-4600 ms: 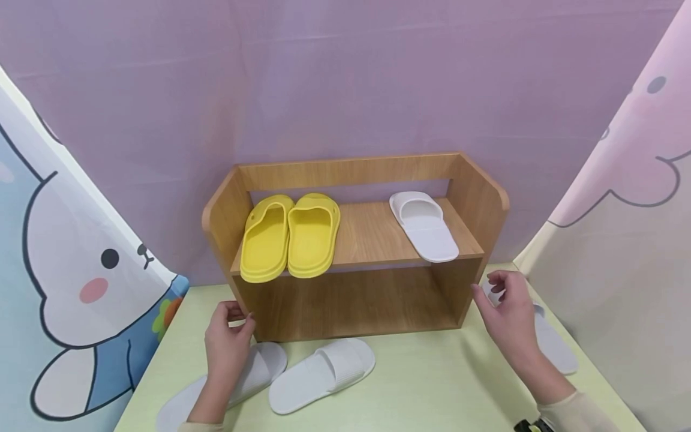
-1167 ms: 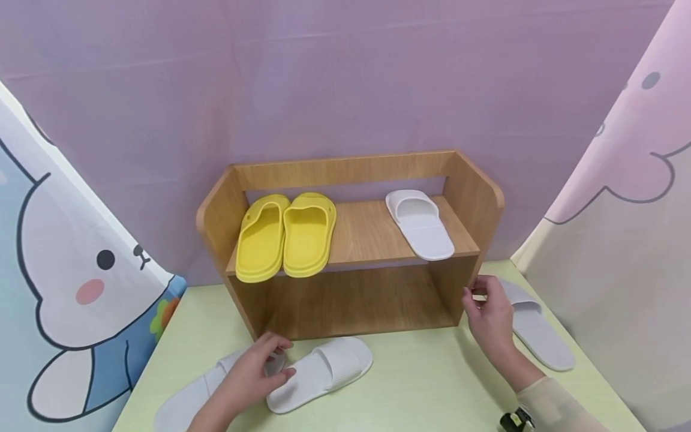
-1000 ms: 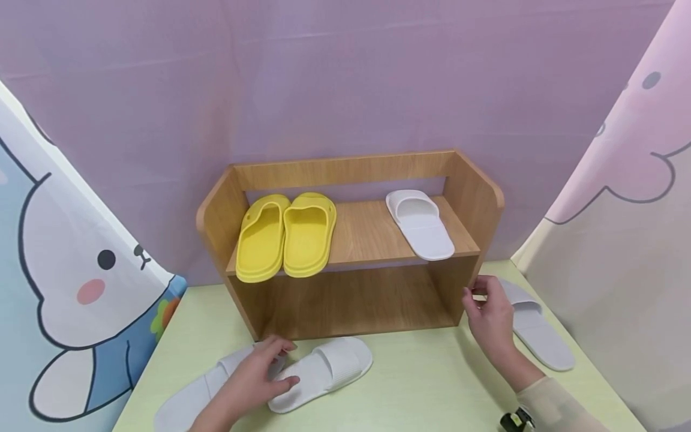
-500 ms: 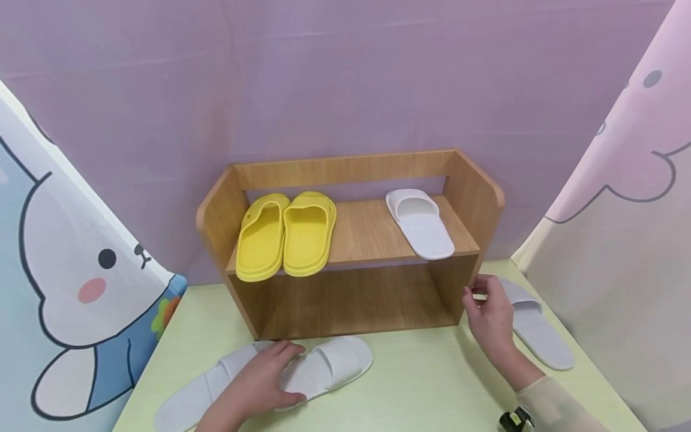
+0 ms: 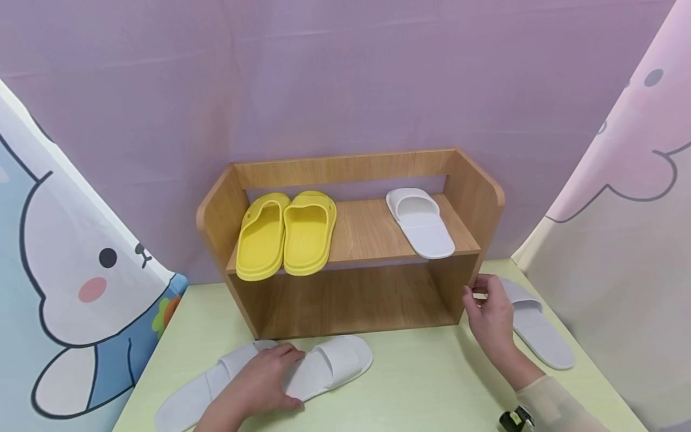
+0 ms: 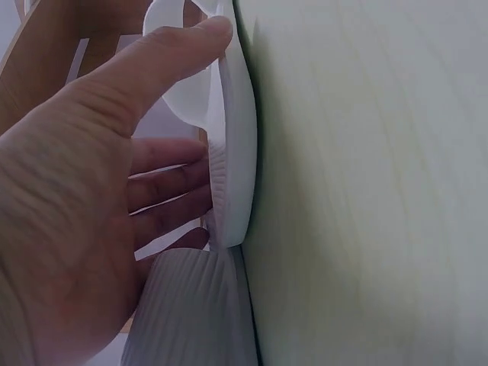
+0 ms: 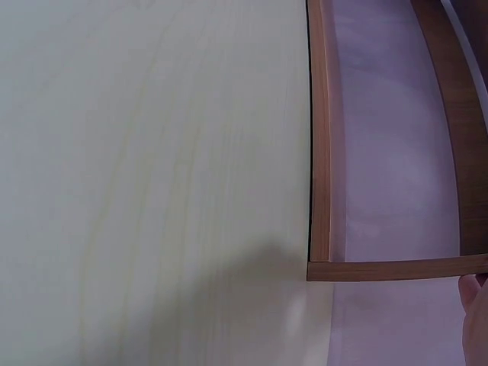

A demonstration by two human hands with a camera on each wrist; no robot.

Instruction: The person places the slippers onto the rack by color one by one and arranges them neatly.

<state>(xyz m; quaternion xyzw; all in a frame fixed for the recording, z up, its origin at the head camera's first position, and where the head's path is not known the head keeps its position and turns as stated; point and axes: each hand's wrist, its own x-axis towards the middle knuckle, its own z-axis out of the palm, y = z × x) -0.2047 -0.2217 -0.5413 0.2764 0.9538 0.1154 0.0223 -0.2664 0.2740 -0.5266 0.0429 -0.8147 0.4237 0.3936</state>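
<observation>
My left hand (image 5: 259,378) spans the heel end of a white slipper (image 5: 340,360) in front of the rack, thumb on the near edge and fingers on the far edge. The left wrist view shows the thumb lying over the edge of the sole, which rests on the table. Another white slipper (image 5: 200,390) lies partly behind this hand. At the right side panel of the wooden shoe rack (image 5: 367,171), my right hand (image 5: 491,315) holds the front edge between thumb and bent fingers. Only a bit of that hand shows in the right wrist view.
On the upper shelf stand two yellow clogs (image 5: 308,237) at the left and one white slipper (image 5: 423,225) at the right. Another white slipper (image 5: 540,333) lies on the pale table (image 5: 421,384) beyond my right hand. A purple curtain (image 5: 345,78) hangs behind.
My left hand has left the rack's left side and come down over the slipper's heel, its thumb lowering to the near edge. The right hand moved in to the rack's right panel and stays there.
</observation>
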